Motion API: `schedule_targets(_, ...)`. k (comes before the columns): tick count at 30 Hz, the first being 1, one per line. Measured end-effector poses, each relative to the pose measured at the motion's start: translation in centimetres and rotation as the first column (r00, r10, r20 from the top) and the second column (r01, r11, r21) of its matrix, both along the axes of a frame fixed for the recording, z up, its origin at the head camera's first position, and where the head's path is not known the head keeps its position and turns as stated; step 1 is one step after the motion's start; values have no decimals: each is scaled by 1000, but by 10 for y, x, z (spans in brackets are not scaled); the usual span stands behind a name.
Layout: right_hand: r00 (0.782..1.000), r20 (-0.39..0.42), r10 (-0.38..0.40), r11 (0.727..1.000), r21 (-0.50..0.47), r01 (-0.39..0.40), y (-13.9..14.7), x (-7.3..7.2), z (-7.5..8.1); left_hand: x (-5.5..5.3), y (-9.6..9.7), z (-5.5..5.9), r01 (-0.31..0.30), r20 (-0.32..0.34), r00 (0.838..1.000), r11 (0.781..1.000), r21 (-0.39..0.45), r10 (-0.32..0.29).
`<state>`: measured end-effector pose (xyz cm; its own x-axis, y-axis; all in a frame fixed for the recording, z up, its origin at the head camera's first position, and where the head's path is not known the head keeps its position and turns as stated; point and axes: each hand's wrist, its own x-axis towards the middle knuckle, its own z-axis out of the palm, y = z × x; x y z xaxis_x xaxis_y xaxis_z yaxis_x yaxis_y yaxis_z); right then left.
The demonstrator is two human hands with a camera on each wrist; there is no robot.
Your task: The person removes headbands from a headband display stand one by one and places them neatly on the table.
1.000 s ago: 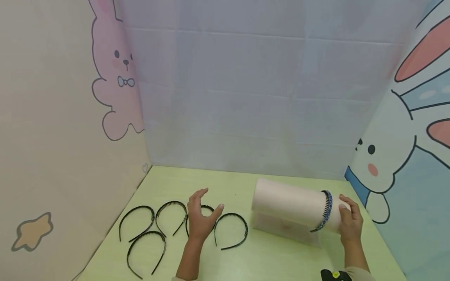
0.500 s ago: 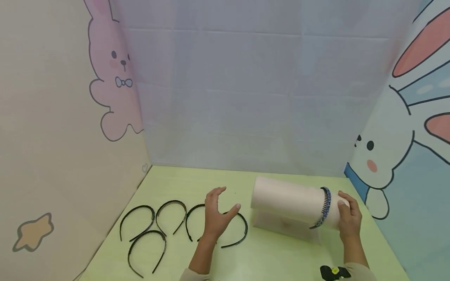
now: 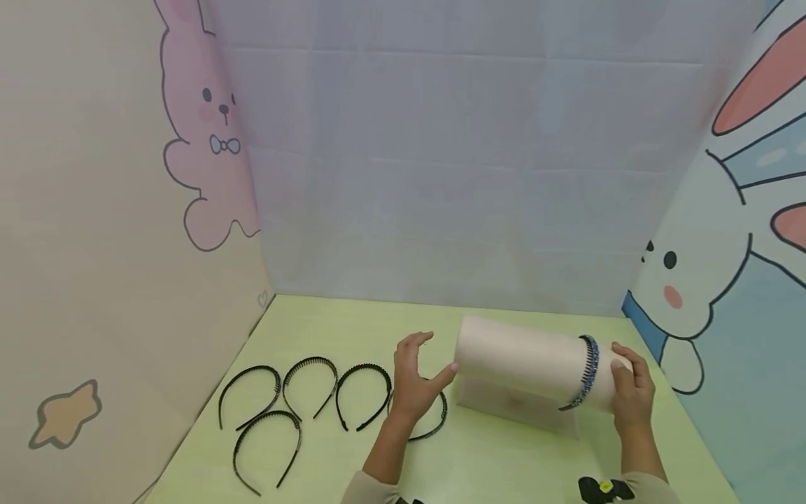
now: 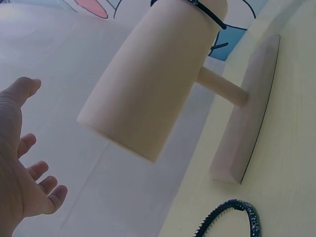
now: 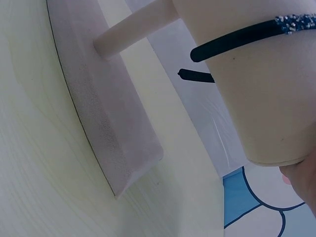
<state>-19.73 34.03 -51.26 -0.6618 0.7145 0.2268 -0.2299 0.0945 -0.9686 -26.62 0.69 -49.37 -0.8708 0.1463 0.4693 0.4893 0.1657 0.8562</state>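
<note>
A cream cylindrical headband stand (image 3: 516,357) lies sideways on its post and flat base (image 4: 249,113) at the right of the table. Around its right part sits a blue glittery headband (image 3: 589,374) with dark comb teeth; its two black ends show in the right wrist view. My right hand (image 3: 632,395) grips the cylinder's right end, thumb in front and fingers behind. Near the cylinder's left end is my left hand (image 3: 415,385), fingers and thumb spread apart, holding nothing. It partly hides a dark headband (image 3: 441,418) lying on the table.
Several more dark toothed headbands lie on the left of the pale green table (image 3: 334,469), among them a black headband (image 3: 364,366) and a lower-left headband (image 3: 298,441). A pale curtain (image 3: 441,175) rises behind the table, with rabbit-printed walls at both sides.
My left hand has moved right, from over the headbands toward the left end of the stand. My right hand keeps its grip on the stand's right end.
</note>
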Motion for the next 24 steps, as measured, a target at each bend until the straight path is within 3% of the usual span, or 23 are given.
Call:
schedule_targets(15, 997, -71, 33, 998, -43, -36, 0, -1, 1, -5, 26, 13, 75, -14, 997, 997, 5, -75)
schedule_targets(24, 999, -40, 12, 1000, -26, -13, 0, 1, 1, -6, 40, 20, 109, -22, 994, 994, -9, -110)
